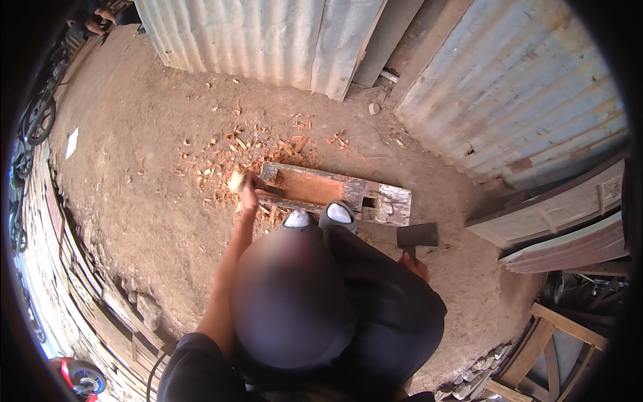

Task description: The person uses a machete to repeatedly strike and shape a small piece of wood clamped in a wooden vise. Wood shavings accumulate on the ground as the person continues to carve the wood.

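Observation:
My left hand (250,190) is closed round a chisel, whose pale handle end (237,179) sticks out past the fingers. The chisel's dark blade (274,191) reaches over the left end of a long hollow cut into a wooden block (394,205). The block lies on the ground in front of my feet, its outer face weathered and the cut wood orange. A small square hole (369,202) goes into it right of the hollow. To the right of my knees, my right hand (416,266) grips a mallet with a dark rectangular head (417,234), held apart from the block.
Orange wood chips (234,151) are strewn left of and behind the block. Corrugated metal sheets (241,37) stand at the back, with more (522,94) at the right. Stacked planks (77,268) line the left, near motorcycles (40,122). A wooden frame (546,348) leans at lower right.

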A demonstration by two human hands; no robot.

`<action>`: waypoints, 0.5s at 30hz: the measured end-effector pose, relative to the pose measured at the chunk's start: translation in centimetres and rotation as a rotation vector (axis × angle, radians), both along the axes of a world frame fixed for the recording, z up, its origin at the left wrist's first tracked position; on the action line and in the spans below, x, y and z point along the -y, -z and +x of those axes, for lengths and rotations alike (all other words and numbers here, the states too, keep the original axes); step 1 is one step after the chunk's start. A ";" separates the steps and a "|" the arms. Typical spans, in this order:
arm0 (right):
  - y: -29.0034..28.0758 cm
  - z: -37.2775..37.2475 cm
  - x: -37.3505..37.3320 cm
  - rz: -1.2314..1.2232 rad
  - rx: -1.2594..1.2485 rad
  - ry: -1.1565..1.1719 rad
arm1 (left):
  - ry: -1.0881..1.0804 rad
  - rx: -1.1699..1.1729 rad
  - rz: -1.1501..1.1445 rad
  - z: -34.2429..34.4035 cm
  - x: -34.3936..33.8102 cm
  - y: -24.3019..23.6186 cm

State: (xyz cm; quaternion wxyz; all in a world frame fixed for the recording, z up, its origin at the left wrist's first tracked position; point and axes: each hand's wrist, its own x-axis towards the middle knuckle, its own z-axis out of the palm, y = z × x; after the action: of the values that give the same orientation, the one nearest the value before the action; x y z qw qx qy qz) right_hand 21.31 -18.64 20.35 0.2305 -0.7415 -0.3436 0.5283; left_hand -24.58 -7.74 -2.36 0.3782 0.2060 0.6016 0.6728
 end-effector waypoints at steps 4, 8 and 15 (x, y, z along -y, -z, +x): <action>1.4 1.5 0.9 0.019 0.022 0.047 | -0.043 -0.207 -0.094 -5.0 0.4 0.1; 2.0 -0.3 0.5 0.041 -0.032 0.065 | -0.031 -0.311 -0.108 -4.5 -1.0 1.4; -2.0 -4.3 -0.6 -0.031 -0.106 0.090 | 0.274 0.114 0.163 4.5 -2.8 -1.4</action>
State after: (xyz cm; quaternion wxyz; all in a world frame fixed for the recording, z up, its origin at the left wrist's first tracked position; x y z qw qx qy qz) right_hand 17.06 -18.07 22.34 0.2604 -0.7308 -0.2891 0.5609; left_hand -20.05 -4.98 -0.93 0.4819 0.2774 0.4889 0.6722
